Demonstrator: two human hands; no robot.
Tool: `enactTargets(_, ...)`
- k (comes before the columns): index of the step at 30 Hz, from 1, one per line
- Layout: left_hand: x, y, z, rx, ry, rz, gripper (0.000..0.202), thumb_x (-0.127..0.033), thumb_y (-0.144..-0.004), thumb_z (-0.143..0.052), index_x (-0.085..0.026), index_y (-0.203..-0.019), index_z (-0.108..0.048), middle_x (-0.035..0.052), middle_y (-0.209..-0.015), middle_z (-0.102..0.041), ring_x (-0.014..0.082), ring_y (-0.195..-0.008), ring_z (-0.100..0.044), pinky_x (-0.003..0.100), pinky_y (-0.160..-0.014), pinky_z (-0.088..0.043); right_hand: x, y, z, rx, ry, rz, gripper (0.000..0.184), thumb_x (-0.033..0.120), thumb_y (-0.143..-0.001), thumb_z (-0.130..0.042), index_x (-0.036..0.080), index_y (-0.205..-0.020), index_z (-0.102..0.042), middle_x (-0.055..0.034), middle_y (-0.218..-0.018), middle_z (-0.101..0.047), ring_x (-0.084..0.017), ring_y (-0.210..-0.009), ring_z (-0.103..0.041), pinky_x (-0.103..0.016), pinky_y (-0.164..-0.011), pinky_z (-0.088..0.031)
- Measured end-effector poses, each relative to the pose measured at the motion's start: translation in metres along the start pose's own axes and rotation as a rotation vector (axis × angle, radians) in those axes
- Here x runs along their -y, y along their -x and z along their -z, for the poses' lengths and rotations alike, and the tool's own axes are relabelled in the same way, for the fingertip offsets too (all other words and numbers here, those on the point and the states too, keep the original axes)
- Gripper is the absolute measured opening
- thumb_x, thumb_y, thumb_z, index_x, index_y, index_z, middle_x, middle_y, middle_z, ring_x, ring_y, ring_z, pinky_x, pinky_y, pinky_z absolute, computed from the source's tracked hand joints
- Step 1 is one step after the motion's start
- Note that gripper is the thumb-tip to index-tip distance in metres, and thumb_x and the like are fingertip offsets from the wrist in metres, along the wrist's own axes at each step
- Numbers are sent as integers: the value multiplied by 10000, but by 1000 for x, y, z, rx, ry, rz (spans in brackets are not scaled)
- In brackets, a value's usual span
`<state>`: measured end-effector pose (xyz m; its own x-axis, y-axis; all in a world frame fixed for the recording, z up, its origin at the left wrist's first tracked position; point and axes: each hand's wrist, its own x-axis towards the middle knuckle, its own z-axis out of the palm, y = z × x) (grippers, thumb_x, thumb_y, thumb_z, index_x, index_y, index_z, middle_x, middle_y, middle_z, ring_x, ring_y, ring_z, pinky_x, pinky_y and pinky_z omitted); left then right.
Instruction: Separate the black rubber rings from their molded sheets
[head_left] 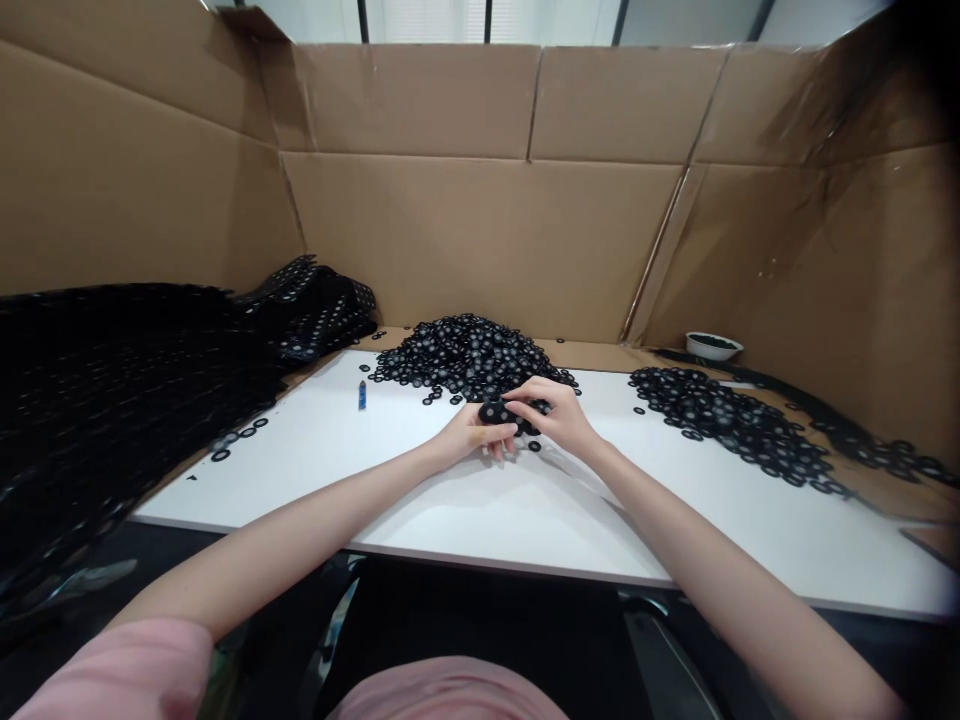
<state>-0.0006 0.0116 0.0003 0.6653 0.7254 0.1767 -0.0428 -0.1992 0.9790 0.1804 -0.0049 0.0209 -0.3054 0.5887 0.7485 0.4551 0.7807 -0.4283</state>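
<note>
Near the middle of the white table (300, 470), my left hand (471, 434) is closed around a small black piece with round holes (495, 412). The thumb and fingers of my right hand (553, 410) pinch at the right end of that piece; whether they hold a single ring there is too small to tell. A loose black ring (535, 446) lies just below my hands. Directly behind them rises a large heap of black rings (469, 350).
Black perforated sheets (112, 370) are stacked along the left. A second pile of black rings (727, 420) spreads at the right, near a white bowl (712, 346) with dark contents. A small blue object (362, 396) lies left of the heap. Cardboard walls (465, 240) enclose the table.
</note>
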Motion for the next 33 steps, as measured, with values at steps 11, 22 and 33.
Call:
enactTargets(11, -2, 0, 0, -82, -97, -70, 413, -493, -781, -632, -92, -697, -578, 43, -603, -648, 62, -438, -531, 173, -463, -392, -9, 1, 6, -85, 50, -6, 173, 334, -849, -617, 202, -926, -699, -75, -871, -658, -199, -787, -603, -349, -725, -503)
enactTargets(22, -1, 1, 1, -70, -168, -98, 424, -511, -794, -601, -97, -702, -585, 39, -590, -639, 64, -437, -518, 171, -454, -377, -6, 4, 6, 25, 85, 81, 174, 320, -891, -564, 224, -901, -709, -66, -844, -686, -204, -791, -611, -351, -723, -495)
enactTargets(33, 3, 1, 4, -55, -195, -103, 427, -523, -803, -586, -98, -762, -578, 29, -618, -623, 63, -447, -516, 166, -446, -383, -10, 4, 4, 57, 50, 68, 241, 414, -783, -692, 180, -840, -696, -59, -740, -657, -189, -695, -586, -317, -636, -460)
